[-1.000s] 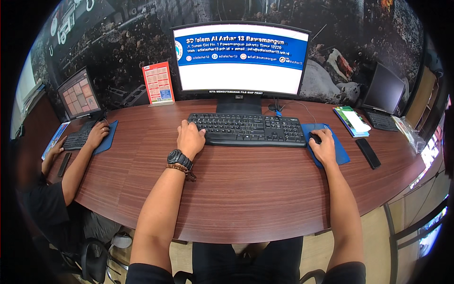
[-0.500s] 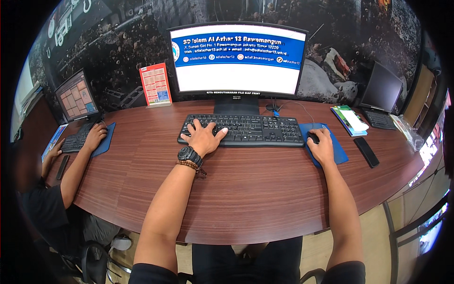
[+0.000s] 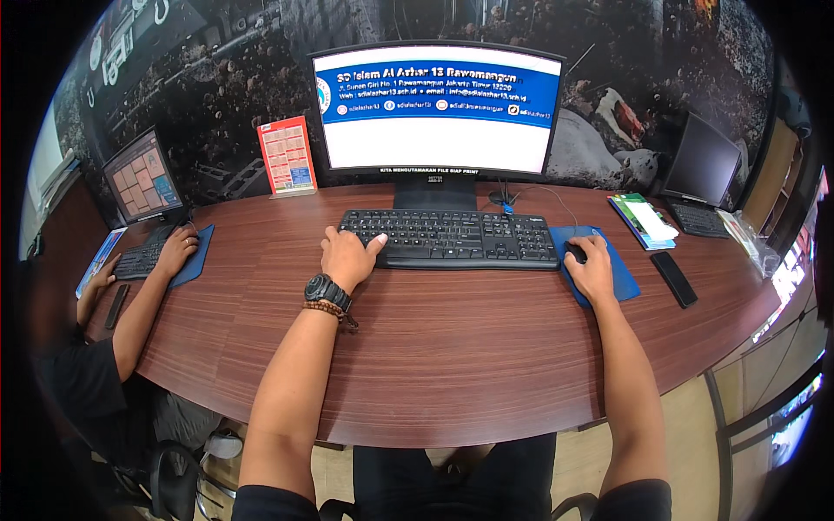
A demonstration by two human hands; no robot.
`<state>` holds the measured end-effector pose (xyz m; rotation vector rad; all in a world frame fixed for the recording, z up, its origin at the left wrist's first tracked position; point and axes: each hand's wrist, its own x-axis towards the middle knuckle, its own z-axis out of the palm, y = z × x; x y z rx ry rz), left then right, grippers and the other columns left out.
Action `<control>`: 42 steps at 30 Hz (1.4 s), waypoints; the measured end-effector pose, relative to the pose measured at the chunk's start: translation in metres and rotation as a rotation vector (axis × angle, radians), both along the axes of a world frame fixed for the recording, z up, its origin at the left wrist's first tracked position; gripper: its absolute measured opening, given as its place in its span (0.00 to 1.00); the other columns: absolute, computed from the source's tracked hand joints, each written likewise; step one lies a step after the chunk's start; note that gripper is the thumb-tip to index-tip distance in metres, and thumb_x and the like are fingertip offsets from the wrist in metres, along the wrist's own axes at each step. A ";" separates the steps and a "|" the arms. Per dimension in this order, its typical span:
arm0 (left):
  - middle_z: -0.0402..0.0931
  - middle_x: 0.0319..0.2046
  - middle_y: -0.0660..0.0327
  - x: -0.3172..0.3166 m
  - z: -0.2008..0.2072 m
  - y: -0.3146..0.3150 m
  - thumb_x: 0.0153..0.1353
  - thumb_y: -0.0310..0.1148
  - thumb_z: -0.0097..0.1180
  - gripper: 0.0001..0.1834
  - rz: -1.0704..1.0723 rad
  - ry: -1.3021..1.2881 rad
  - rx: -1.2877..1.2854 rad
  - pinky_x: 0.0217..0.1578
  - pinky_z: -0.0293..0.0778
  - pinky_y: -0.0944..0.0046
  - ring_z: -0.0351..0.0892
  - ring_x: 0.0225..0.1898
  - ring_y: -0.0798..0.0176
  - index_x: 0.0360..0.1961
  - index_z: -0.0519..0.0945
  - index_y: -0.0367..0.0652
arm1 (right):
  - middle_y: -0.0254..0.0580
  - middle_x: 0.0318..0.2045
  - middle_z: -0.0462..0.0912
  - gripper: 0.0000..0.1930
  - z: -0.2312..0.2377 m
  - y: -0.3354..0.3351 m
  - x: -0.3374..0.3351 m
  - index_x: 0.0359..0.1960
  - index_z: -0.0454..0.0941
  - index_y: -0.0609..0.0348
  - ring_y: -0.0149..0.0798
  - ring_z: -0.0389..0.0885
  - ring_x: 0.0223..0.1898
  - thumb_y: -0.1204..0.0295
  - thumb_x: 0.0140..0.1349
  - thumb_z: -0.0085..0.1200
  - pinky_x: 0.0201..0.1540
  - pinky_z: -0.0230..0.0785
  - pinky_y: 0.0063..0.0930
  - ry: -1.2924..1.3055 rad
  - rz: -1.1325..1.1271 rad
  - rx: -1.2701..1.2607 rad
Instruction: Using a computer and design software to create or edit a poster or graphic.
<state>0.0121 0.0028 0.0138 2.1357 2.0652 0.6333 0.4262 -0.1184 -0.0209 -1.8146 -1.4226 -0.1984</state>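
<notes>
The black keyboard (image 3: 447, 238) lies lengthwise across the desk (image 3: 452, 347) before the monitor (image 3: 434, 108), left hand (image 3: 347, 256) resting loosely spread on its left end, right hand (image 3: 591, 269) curled over the mouse (image 3: 575, 253) just beyond its right end.

At frame centre the keyboard (image 3: 448, 237) lies on the counter (image 3: 452, 347) before the monitor (image 3: 436, 108), with the mouse pad (image 3: 618, 276) just to its right. Farther right sit a phone (image 3: 674, 279) and a booklet (image 3: 641, 220). A laptop (image 3: 142, 184) stands at the left, a card stand (image 3: 287, 157) between it and the monitor.
</notes>
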 end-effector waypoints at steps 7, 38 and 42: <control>0.67 0.55 0.38 0.001 0.004 -0.006 0.54 0.66 0.63 0.46 -0.047 0.048 0.006 0.52 0.77 0.47 0.72 0.55 0.36 0.44 0.80 0.21 | 0.51 0.51 0.77 0.17 0.001 -0.001 -0.001 0.46 0.84 0.56 0.54 0.78 0.52 0.65 0.55 0.59 0.56 0.71 0.43 0.005 -0.014 -0.006; 0.68 0.54 0.31 -0.001 0.002 -0.006 0.49 0.64 0.70 0.46 -0.100 0.062 0.036 0.51 0.77 0.45 0.73 0.53 0.31 0.40 0.81 0.19 | 0.52 0.50 0.78 0.17 0.003 -0.001 -0.002 0.45 0.85 0.57 0.55 0.78 0.52 0.65 0.54 0.58 0.56 0.71 0.43 -0.004 -0.014 0.013; 0.67 0.56 0.38 0.001 0.005 -0.006 0.49 0.66 0.68 0.47 -0.074 0.099 -0.023 0.52 0.77 0.48 0.72 0.54 0.38 0.44 0.81 0.21 | 0.52 0.51 0.77 0.17 0.001 -0.001 -0.001 0.45 0.84 0.56 0.55 0.78 0.52 0.65 0.54 0.58 0.56 0.71 0.43 -0.008 -0.022 -0.004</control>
